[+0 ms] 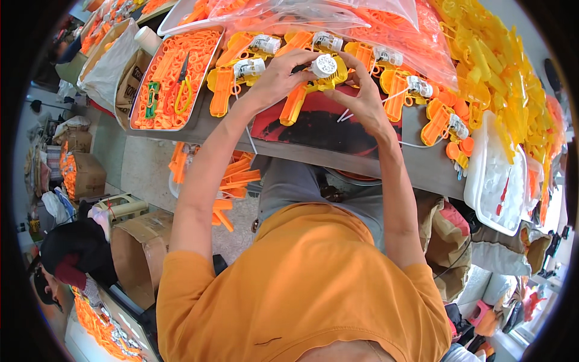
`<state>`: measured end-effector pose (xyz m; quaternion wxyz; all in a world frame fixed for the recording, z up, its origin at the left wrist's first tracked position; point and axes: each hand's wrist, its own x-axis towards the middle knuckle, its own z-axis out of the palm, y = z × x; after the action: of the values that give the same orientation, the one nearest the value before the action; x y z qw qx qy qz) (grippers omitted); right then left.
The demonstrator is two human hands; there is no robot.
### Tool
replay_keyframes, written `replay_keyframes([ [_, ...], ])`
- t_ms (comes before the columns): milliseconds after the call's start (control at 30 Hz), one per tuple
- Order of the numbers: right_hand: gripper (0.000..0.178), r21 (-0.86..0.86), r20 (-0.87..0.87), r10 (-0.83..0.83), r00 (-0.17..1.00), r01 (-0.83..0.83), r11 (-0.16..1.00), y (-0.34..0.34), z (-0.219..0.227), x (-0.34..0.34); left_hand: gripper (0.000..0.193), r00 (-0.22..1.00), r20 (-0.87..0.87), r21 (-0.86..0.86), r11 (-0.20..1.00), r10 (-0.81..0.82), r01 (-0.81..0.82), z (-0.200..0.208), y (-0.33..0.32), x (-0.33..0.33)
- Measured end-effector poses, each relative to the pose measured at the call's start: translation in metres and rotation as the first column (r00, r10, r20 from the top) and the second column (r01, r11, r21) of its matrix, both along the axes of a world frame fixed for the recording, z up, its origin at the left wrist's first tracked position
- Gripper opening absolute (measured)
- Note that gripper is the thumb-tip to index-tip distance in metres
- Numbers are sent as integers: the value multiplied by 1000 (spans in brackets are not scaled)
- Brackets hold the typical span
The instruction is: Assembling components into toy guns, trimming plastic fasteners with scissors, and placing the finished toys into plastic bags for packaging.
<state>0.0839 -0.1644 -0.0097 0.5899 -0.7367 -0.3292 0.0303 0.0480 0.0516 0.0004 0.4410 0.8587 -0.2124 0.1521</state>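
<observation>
Both hands pinch one toy gun (307, 84): left hand (274, 78), right hand (360, 96). Two clear bags (313, 15) lie beyond the fingertips.

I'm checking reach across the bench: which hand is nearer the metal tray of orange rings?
Left. The left hand is just right of the metal tray; the right hand is farther right, beyond the toy gun both hold.

A metal tray (212, 45) of small orange rings is sitting at the bench's (386, 158) left end, with scissors (181, 71) lying in it. Yellow plastic parts (494, 66) are piling along the right edge, above a white tray (490, 181). Cardboard boxes (140, 241) are standing on the floor.
</observation>
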Motion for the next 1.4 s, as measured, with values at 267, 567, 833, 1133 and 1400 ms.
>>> replay_keyframes([
  [267,77,16,-134,28,991,-26,1000,-3,-2,2,37,998,-61,38,999,-20,22,7,-4,2],
  [567,79,155,-162,11,987,15,988,3,-7,-5,38,995,-69,162,985,65,-53,18,-20,-4],
  [833,77,58,-55,-54,997,57,997,16,-7,-18,42,994,103,307,950,25,-55,13,-11,-10],
  [1133,75,-352,358,-129,925,262,899,10,-37,-45,30,957,-146,-157,949,251,-273,-16,1,-45],
  [1400,67,-388,508,-68,858,299,872,7,-34,-46,14,876,200,185,861,439,-473,-32,-21,-38],
])
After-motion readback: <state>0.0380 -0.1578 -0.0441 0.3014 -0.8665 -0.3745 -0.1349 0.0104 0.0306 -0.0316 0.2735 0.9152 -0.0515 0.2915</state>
